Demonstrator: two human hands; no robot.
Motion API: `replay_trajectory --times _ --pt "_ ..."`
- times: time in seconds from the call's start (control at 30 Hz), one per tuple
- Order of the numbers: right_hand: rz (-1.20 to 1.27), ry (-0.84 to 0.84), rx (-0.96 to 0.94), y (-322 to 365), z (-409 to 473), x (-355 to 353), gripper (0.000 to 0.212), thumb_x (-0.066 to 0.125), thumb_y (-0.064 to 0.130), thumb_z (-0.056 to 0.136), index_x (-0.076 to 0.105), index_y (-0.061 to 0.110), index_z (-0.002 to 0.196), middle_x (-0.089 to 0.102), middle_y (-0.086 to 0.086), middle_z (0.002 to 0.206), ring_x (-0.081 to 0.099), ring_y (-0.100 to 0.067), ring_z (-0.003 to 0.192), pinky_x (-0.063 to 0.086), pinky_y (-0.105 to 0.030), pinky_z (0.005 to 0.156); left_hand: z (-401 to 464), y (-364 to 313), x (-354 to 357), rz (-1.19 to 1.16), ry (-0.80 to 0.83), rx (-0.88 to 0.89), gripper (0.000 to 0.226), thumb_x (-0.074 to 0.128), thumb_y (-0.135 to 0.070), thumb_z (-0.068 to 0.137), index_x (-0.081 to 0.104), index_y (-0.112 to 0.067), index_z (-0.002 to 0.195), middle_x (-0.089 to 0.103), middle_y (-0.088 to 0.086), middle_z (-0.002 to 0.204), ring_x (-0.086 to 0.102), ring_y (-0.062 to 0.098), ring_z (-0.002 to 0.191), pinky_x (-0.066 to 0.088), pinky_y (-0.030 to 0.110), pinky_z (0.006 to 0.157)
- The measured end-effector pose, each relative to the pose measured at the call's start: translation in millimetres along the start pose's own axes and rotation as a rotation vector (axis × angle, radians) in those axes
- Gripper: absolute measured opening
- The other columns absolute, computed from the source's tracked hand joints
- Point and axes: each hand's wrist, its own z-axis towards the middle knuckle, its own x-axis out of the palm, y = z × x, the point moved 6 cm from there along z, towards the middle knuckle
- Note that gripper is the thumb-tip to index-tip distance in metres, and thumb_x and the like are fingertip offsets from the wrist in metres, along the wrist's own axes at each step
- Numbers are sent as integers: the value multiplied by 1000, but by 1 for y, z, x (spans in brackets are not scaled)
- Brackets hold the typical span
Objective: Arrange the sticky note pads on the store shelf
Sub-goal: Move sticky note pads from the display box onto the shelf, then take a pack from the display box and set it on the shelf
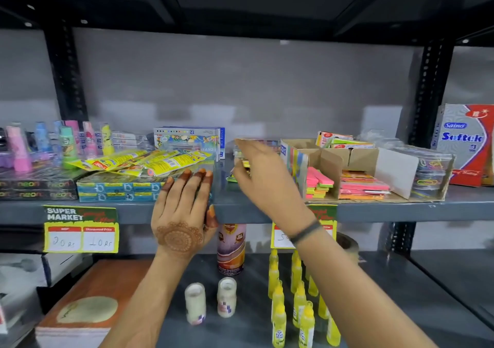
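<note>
Glue bottles below pad-filled cardboard box

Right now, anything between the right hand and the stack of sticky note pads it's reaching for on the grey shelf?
Nothing visible. The right hand is already at the small stack of yellow and green sticky note pads, fingers curled around it. The open cardboard box of pink pads sits clear, to its right.

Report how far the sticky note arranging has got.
Done: pink and yellow pads already sit in the cardboard tray. In hand: the right hand reaches a small stack of pads left of the tray; the left hand rests open on the shelf edge. Left: placing that stack.
</note>
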Motion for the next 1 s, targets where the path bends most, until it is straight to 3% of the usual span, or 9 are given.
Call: replay_trajectory --times 0.17,0.33,0.5,0.67,0.73,0.83,1.0 --pt "-248 454 295 -51 57 68 53 41 43 96 41 3 130 52 -23 131 47 -36 121 42 -47 100 1 -1 -1 27 35 12 49 39 -26 85 66 -5 120 68 13 115 62 32 108 43 45 99" --pt "-285 721 466 -85 58 98 57 29 51 96 41 11 136 42 -14 144 40 -33 129 33 -48 109 3 -1 -2 -2 39 8 50 32 -28 92 66 -4 119 69 14 113 64 32 105 44 45 96" --pt "-353 671 391 -70 50 87 39 34 32 99 51 8 126 53 -17 132 49 -35 118 40 -49 102 1 1 0 -4 53 7 51 31 -29 92 65 -4 120 68 14 114 62 33 108 41 44 99" --pt "-372 528 335 -42 27 61 34 48 36 95 55 13 118 59 -14 120 54 -36 111 42 -55 96 -1 1 3 -33 65 -1 51 31 -28 92 64 -3 122 67 15 116 58 32 111 41 46 99" --pt "-399 393 297 -30 21 45 27 55 33 93 59 14 111 64 -12 111 60 -34 104 47 -50 91 -1 1 3 -33 66 -1 50 32 -27 91 63 -4 123 67 15 116 58 32 111 41 45 99" --pt "-400 239 183 -18 15 30 13 55 12 91 62 11 103 67 -13 102 64 -33 95 53 -40 77 -3 2 4 -30 60 -5 50 32 -27 91 63 -4 124 67 14 117 60 33 110 41 45 99" --pt "-258 68 60 -4 11 0 35 48 -11 81 62 10 105 68 -15 96 65 -34 89 53 -37 71 -3 2 5 -48 43 1 50 33 -27 91 64 -2 121 67 16 116 54 31 113 40 45 99"
